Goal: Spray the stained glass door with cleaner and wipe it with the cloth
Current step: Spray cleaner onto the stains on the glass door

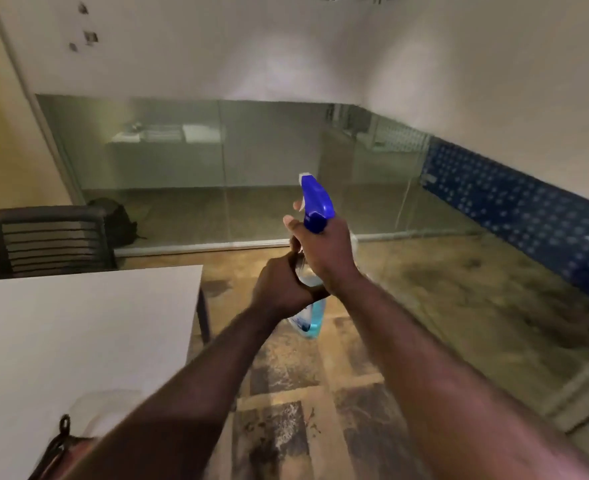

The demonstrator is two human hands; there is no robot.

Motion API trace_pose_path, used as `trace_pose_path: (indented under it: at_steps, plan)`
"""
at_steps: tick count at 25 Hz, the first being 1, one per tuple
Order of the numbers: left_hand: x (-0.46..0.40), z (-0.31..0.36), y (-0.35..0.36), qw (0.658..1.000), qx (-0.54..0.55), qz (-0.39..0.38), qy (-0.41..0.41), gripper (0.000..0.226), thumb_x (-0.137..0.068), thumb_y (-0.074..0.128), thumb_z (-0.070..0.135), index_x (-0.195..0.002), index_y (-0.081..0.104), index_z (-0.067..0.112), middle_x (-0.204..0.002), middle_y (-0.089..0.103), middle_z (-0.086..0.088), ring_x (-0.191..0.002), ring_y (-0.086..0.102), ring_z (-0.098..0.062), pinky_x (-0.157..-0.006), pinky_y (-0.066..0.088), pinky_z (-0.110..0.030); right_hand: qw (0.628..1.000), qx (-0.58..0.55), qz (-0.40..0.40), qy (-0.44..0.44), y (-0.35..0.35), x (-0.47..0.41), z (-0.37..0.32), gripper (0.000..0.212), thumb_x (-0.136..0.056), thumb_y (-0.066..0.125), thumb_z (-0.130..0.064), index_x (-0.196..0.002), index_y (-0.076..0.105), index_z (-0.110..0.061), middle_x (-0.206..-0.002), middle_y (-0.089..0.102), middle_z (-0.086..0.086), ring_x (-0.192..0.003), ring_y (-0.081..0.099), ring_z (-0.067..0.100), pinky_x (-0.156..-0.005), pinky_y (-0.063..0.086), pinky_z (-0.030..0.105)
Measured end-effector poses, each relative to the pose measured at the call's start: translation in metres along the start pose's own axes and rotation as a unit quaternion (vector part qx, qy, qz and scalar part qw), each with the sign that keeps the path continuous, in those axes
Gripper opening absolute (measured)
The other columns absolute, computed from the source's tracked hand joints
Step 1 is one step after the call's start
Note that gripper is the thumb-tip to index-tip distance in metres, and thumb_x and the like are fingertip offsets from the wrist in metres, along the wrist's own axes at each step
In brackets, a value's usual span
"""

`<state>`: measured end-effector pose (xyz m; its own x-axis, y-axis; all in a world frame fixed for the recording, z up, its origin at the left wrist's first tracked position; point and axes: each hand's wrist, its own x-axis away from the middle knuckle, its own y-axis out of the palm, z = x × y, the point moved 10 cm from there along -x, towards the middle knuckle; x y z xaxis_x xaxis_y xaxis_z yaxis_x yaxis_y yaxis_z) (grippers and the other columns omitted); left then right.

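the task looks barely begun: no wet streaks or foam show on the glass door (pixel 272 174), and no cloth can be made out anywhere in view, so both spraying and wiping seem still ahead. the person holds the spray bottle (pixel 312 271) out in front, well apart from the glass. the right hand (pixel 324 254) wraps its neck just under the blue trigger head (pixel 315 202), its grip clenched around it; the left hand (pixel 282 289) clasps the clear body lower down. pale blue cleaner fills the bottom of the bottle. the nozzle points up and away toward the glass. a white bench (pixel 78 334) stands at the left.
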<state>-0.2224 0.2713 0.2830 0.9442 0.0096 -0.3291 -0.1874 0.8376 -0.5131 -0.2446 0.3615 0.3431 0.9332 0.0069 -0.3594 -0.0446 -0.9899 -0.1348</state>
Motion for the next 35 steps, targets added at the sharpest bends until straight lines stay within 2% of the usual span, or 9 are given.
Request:
trace_pose_path:
  at_steps: [5,8,10,15,17,20,27,31,35]
  plan:
    - [0.006,0.126,0.148,0.992,0.055,-0.096,0.061,0.056,-0.054,0.082,0.05,-0.099,0.065,0.021,-0.07,0.063,0.017,-0.066,0.064,-0.002,-0.056,0.04,-0.015,0.993,0.013,0.114,0.009,-0.197,0.031,-0.011,0.022,-0.088,0.07,-0.031,-0.088,0.066,-0.009,-0.061,0.058,0.008,-0.057,0.056,0.019,-0.062,0.05,0.039]
    - [0.031,0.204,0.238,0.978,0.101,-0.156,0.099,0.047,-0.054,0.081,0.049,-0.092,0.066,0.025,-0.073,0.07,0.014,-0.067,0.065,0.003,-0.059,0.05,-0.019,0.978,0.057,0.202,0.014,-0.314,0.063,-0.015,0.023,-0.085,0.071,-0.034,-0.083,0.066,-0.012,-0.061,0.058,0.005,-0.058,0.056,0.019,-0.062,0.053,0.041]
    - [0.048,0.257,0.29,0.967,0.107,-0.19,0.132,0.048,-0.051,0.073,0.054,-0.09,0.066,0.026,-0.074,0.072,0.013,-0.07,0.067,-0.001,-0.061,0.054,-0.028,0.96,0.095,0.264,0.015,-0.386,0.089,-0.024,0.025,-0.083,0.07,-0.038,-0.077,0.063,-0.014,-0.063,0.06,0.005,-0.059,0.057,0.021,-0.064,0.056,0.045]
    - [0.1,0.388,0.39,0.925,0.152,-0.274,0.214,0.022,-0.06,0.073,0.04,-0.071,0.056,0.031,-0.059,0.06,0.013,-0.054,0.055,0.004,-0.049,0.035,-0.012,0.906,0.165,0.388,-0.014,-0.533,0.16,-0.071,0.02,-0.085,0.069,-0.037,-0.077,0.061,-0.02,-0.068,0.066,0.005,-0.067,0.065,0.025,-0.065,0.055,0.038]
    - [0.12,0.433,0.424,0.906,0.166,-0.306,0.241,0.021,-0.06,0.07,0.043,-0.07,0.056,0.03,-0.061,0.061,0.01,-0.057,0.057,0.0,-0.052,0.04,-0.017,0.878,0.184,0.44,-0.031,-0.582,0.188,-0.09,0.017,-0.087,0.067,-0.035,-0.081,0.063,-0.02,-0.07,0.066,0.002,-0.069,0.064,0.02,-0.065,0.054,0.033]
    - [0.143,0.487,0.467,0.878,0.174,-0.346,0.281,0.018,-0.064,0.068,0.04,-0.065,0.056,0.026,-0.06,0.062,0.007,-0.058,0.059,-0.008,-0.054,0.044,-0.025,0.84,0.223,0.494,-0.04,-0.637,0.221,-0.112,0.017,-0.089,0.066,-0.034,-0.077,0.059,-0.023,-0.068,0.061,-0.005,-0.065,0.059,0.013,-0.066,0.053,0.032]
    - [0.167,0.566,0.528,0.811,0.189,-0.44,0.336,0.012,-0.077,0.076,0.022,-0.082,0.065,0.018,-0.076,0.069,0.004,-0.072,0.067,-0.012,-0.061,0.053,-0.025,0.759,0.254,0.599,-0.023,-0.72,0.254,-0.132,0.021,-0.086,0.064,-0.038,-0.073,0.056,-0.024,-0.069,0.066,0.005,-0.069,0.066,0.03,-0.069,0.059,0.049]
    - [0.164,0.581,0.551,0.77,0.2,-0.49,0.357,0.011,-0.08,0.074,0.024,-0.088,0.066,0.022,-0.083,0.071,0.005,-0.081,0.069,-0.011,-0.077,0.06,-0.034,0.73,0.268,0.628,-0.006,-0.737,0.25,-0.128,0.015,-0.088,0.063,-0.033,-0.077,0.055,-0.028,-0.075,0.064,0.002,-0.073,0.066,0.025,-0.074,0.06,0.047]
    - [0.153,0.577,0.566,0.752,0.225,-0.506,0.358,0.022,-0.074,0.072,0.036,-0.087,0.068,0.019,-0.084,0.074,-0.001,-0.08,0.072,-0.013,-0.077,0.062,-0.04,0.712,0.31,0.629,0.025,-0.745,0.234,-0.121,0.024,-0.088,0.063,-0.039,-0.072,0.048,-0.03,-0.093,0.062,0.004,-0.078,0.064,0.024,-0.076,0.058,0.045]
